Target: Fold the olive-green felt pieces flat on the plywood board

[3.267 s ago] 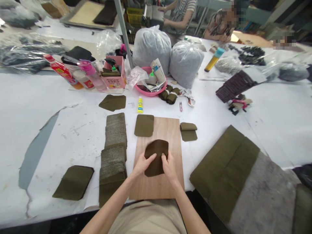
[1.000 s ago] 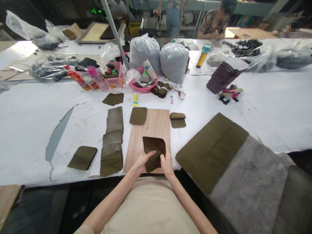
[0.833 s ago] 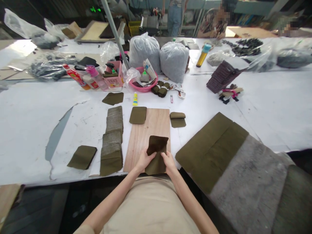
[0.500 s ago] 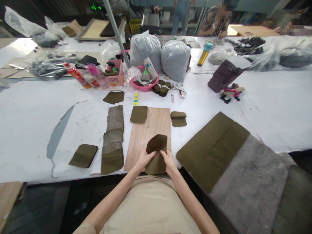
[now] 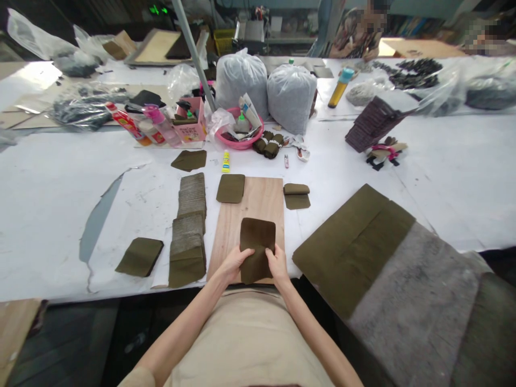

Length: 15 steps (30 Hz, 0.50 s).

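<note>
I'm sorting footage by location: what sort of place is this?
Probably a fabric or leather-goods workshop: a white-topped table bears overlapping olive pieces, the left hand and right hand hold a darker piece, and bulging plastic bags stand farther back.

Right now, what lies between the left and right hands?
The head view shows a dark olive piece between the left hand and right hand, gripped by both.

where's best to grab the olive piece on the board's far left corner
Probably at the left edge of the olive piece, from the left with the left hand once it frees the held piece, thumb on top: the piece lies flat, and that edge seems to overhang the wooden board, perhaps leaving room beneath.
</note>
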{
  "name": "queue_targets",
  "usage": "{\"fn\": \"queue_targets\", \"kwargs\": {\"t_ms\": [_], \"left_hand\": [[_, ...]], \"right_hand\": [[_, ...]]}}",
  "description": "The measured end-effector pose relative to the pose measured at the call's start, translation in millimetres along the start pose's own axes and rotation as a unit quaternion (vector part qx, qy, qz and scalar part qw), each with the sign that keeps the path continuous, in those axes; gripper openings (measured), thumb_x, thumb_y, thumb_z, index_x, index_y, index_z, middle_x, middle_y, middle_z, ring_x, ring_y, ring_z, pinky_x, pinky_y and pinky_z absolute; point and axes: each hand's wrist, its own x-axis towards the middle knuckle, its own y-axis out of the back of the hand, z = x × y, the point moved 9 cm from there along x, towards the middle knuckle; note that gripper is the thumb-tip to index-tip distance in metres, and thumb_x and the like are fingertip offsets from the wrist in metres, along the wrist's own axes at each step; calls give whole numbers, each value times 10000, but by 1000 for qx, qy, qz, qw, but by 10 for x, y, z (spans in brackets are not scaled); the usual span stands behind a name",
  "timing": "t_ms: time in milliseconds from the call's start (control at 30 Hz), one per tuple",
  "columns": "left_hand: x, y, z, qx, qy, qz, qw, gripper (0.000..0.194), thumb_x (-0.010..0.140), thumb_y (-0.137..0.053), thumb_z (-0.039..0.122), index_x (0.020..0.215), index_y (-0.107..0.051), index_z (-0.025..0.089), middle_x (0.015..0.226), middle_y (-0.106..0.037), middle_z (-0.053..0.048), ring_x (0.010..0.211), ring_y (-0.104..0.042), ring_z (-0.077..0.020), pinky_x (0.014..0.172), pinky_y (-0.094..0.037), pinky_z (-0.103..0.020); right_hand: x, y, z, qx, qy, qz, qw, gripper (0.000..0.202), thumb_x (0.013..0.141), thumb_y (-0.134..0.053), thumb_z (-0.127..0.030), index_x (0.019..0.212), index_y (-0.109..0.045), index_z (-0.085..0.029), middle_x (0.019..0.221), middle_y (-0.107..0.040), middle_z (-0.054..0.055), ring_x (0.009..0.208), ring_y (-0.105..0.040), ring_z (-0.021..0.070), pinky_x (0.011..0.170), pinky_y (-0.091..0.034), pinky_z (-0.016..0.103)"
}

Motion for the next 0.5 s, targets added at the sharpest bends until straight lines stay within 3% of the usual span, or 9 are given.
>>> {"fn": "queue_targets", "kwargs": {"t_ms": [100, 267, 433, 500], "left_hand": [[31, -2, -41, -32, 9, 3, 999, 374, 642, -763, 274, 950, -669, 84, 909, -724, -120, 763, -668, -194, 722, -528, -280], [15, 31, 68, 24, -81, 64, 994, 337, 620, -775, 271, 906, -682, 117, 878, -727, -87, 803, -668, -207, 744, -536, -289], [25, -13, -144, -66, 38, 27, 997, 384, 630, -778, 268, 949, -655, 92, 841, -729, -123, 705, -680, -219, 678, -555, -329], [30, -24, -117, -71, 20, 23, 997, 370, 626, -780, 247, 938, -658, 88, 863, -730, -123, 725, -684, -215, 697, -554, -318]], "right_hand": [[13, -3, -80, -42, 42, 4, 998, 255, 726, -558, -292, 939, -653, -189, 926, -702, 47, 896, -618, 211, 852, -460, 326], [8, -76, 186, 12, -92, -31, 995, 265, 755, -499, -360, 852, -633, -152, 757, -696, 67, 754, -631, 217, 668, -496, 307], [-1, -29, 2, -60, 8, -12, 998, 278, 700, -498, -236, 934, -644, -194, 927, -692, 52, 915, -605, 206, 832, -462, 305], [6, -23, 13, -39, 7, -10, 999, 308, 704, -490, -245, 970, -636, -192, 940, -692, 52, 906, -615, 203, 833, -470, 313]]}}
